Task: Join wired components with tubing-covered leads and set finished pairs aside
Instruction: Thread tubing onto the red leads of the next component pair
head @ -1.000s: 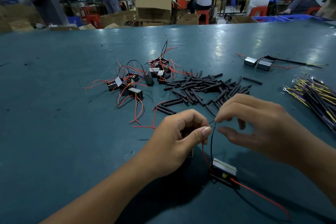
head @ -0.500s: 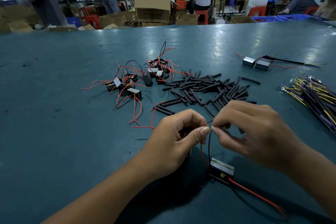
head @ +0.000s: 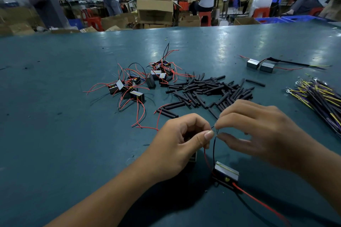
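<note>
Pinched between thumb and forefinger of the left hand is the upper end of a thin black lead, and the right hand meets it fingertip to fingertip at the same spot, thumb and forefinger closed on the wire ends. Both forearms come in from the bottom edge, wrists raised just off the teal table. The left hand is curled into a loose fist with its knuckles up; something dark sits inside it, too hidden to name. The right hand arches over from the right, its other fingers bent and spread.

From the pinch the black lead drops straight down to a small wired component lying on the table just below the hands — a dark block with a pale top face. A red lead runs from it toward the lower right corner.

Beyond the hands lies a heap of short black tubing pieces, and left of that a tangle of more components with red and black leads. At the far right, a finished pair of blocks sits side by side with a tubing-covered lead — well apart from the heap. A bundle of yellow and dark wires lies along the right edge.
</note>
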